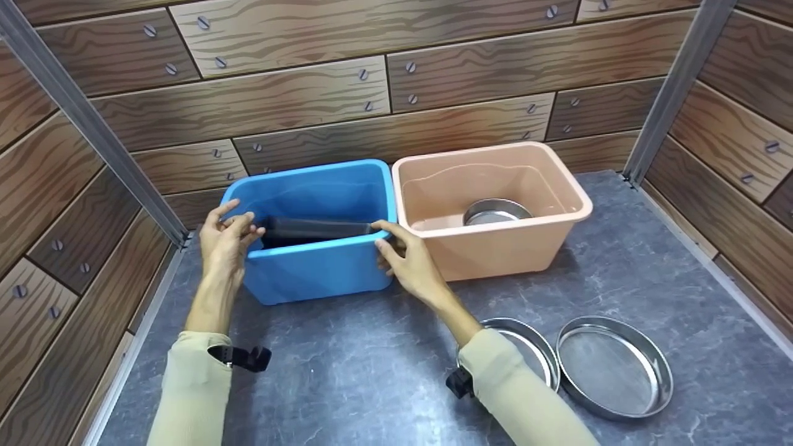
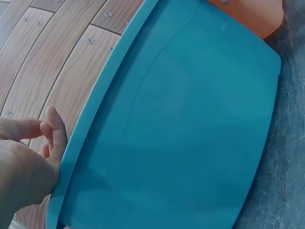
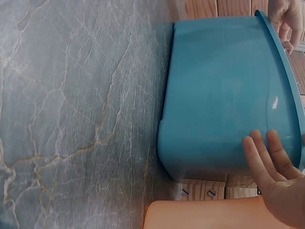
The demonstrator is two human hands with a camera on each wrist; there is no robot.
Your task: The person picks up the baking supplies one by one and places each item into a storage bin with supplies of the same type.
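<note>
While the dark object [image 1: 319, 229] lies inside the blue bin [image 1: 322, 272], here's the left hand [image 1: 223, 244] at one end, fingers loosely bent; whether they grip it, I can't tell. Opposite, the right hand [image 1: 412, 257] is spread, fingers straight against the bin's outer wall.

We see a blue rectangular plastic tub [image 1: 316, 272], smooth with a soft gloss, and a peach rectangular plastic tub [image 1: 495, 251], equally smooth. The long black object [image 1: 319, 228] has a dull sheen; we cannot tell its material. The round silver metal pans [image 1: 610, 371] look smooth, with bright, reflective rims. The grey tabletop [image 1: 334, 371] is marble-veined and slightly shiny. We find brown plank-patterned walls [image 1: 297, 99] with wood grain, grey metal corner strips [image 1: 672, 99], and pale yellow matt cloth sleeves [image 1: 198, 390].
</note>
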